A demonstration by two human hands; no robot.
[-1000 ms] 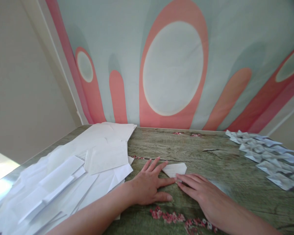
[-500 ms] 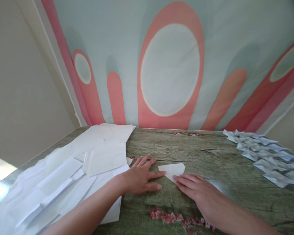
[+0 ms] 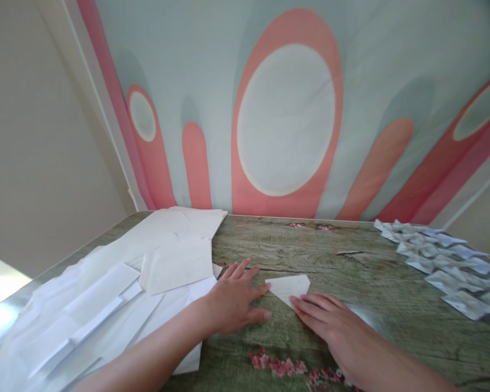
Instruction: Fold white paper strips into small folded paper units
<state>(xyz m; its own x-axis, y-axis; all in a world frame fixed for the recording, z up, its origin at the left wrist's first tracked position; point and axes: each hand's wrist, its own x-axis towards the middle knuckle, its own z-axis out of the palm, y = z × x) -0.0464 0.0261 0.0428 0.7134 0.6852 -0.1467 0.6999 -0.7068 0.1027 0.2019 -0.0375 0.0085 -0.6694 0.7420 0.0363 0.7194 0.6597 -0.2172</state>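
A small folded white paper [image 3: 291,286] lies flat on the wood-patterned table [image 3: 318,256] in front of me. My right hand [image 3: 330,324] lies flat with its fingers stretched out, the fingertips pressing the paper's near edge. My left hand [image 3: 234,299] rests flat on the table just left of the paper, fingers spread, its fingertips beside the paper's left corner. Neither hand grips anything.
A large loose pile of white paper sheets [image 3: 118,288] covers the table's left side, under my left forearm. Several finished folded paper pieces [image 3: 445,261] lie in rows at the right. A wall with pink and grey shapes [image 3: 286,120] rises behind the table.
My left hand has drawn back to the left, off the folded paper. The right hand stays pressed on the paper's near edge. The view has shifted slightly.
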